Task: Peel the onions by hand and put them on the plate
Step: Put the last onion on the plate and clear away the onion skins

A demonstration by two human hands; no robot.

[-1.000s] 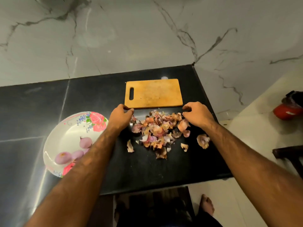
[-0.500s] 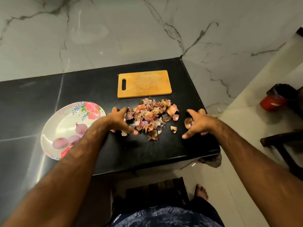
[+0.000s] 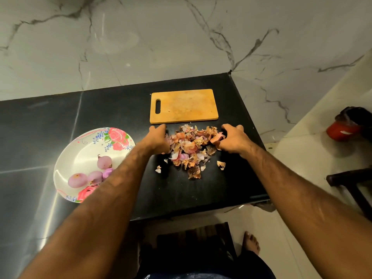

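left hand: left hand low on the counter at the left edge of the skin heap. Fingers are curled and touch the skins; I can't tell if it grips any.
right hand: right hand at the heap's right edge. Fingers are curled round a clump of skins, and I see a pinkish piece between thumb and fingers.
skins: loose heap of papery brown-and-pink onion skins between my two hands, just in front of the board. A few stray flakes lie nearer me.
onions: peeled pale-purple onions lie in the plate, clustered on its near side. I count four, one partly behind my left forearm.
plate: round white plate with red rose and blue flower print on the counter. It sits left of the heap, apart from it, with its right rim under my left forearm.
board: rectangular orange-tan wooden cutting board lying flat behind the heap, slot handle at its left end.
counter: glossy black stone counter set against a white marble wall with grey veins.
floor: red rounded object with a dark top on the pale floor at right. It has a white mark, too small for me to read.
foot: bare foot on the floor below the counter edge.
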